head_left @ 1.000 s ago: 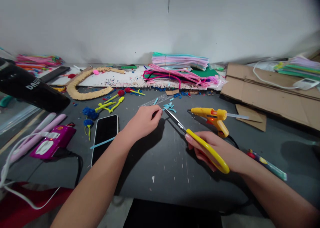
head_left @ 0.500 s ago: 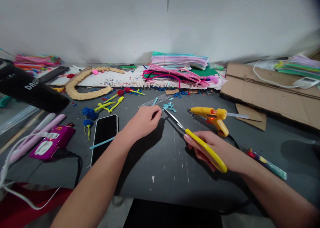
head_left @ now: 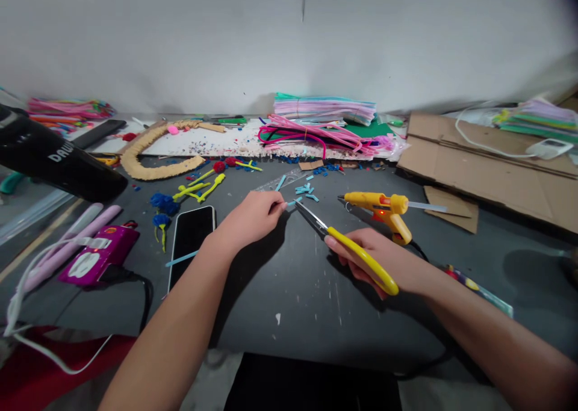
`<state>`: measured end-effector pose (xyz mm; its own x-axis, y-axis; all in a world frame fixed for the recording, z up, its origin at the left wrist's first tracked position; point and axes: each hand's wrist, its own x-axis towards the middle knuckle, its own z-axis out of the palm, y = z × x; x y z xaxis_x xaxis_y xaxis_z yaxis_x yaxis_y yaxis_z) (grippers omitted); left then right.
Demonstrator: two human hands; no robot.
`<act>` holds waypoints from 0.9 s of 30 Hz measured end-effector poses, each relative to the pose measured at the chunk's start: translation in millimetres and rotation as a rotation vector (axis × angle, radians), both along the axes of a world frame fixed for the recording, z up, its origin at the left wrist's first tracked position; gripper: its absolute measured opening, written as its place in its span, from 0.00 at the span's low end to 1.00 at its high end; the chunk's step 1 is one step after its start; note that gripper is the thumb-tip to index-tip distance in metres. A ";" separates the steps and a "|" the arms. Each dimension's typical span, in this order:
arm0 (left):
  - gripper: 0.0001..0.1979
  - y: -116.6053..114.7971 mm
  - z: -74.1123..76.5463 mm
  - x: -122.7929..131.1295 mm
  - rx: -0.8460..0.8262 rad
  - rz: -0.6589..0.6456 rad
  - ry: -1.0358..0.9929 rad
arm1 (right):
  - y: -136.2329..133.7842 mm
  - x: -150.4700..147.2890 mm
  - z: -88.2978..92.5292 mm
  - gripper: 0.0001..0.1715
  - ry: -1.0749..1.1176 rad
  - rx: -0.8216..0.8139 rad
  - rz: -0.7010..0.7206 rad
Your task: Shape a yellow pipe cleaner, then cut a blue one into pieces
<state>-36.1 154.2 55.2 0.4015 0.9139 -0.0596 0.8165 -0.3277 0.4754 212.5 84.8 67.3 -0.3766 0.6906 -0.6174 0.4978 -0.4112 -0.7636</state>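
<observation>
My left hand (head_left: 259, 218) is closed, thumb and forefinger pinching a thin light-blue strip (head_left: 294, 202), whose short end sticks out to the right. Another length of light blue shows over the phone (head_left: 194, 229) and passes behind my forearm; whether it is the same strip is hidden. In my right hand (head_left: 377, 257) are yellow-handled scissors (head_left: 356, 251). Their blade tips point up-left at the strip's end, close to my left fingertips. Just beyond lie several short light-blue cut pieces (head_left: 304, 189) and a clear ruler (head_left: 289, 179).
A yellow glue gun (head_left: 379, 204) lies right of the scissors, with cardboard (head_left: 487, 164) behind it. Pipe-cleaner bundles (head_left: 323, 107) sit along the wall. Left are a black bottle (head_left: 58, 155), a purple power box (head_left: 99, 254), blue pom-pom flowers (head_left: 161, 203) and a curved tan piece (head_left: 135, 164).
My left hand has shifted slightly left, and more of the strip's end shows past its fingers. My right hand has brought the scissors a little left and up.
</observation>
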 end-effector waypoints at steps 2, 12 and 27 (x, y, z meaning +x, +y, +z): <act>0.13 0.6 0.0 0.0 -0.013 -0.002 0.006 | -0.2 -0.3 -1.0 0.35 0.009 0.018 0.005; 0.13 3.2 1.1 -7.8 0.004 0.025 -0.001 | -0.1 0.0 -5.3 0.33 0.028 0.006 -0.017; 0.14 -0.8 1.7 3.3 0.090 0.045 -0.170 | -6.8 17.2 -11.7 0.32 0.236 -0.076 -0.023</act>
<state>-32.8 153.3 56.9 0.3573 0.9298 0.0885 0.7417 -0.3401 0.5782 229.7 78.0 55.6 -0.5016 0.6552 -0.5648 0.2991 -0.4813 -0.8239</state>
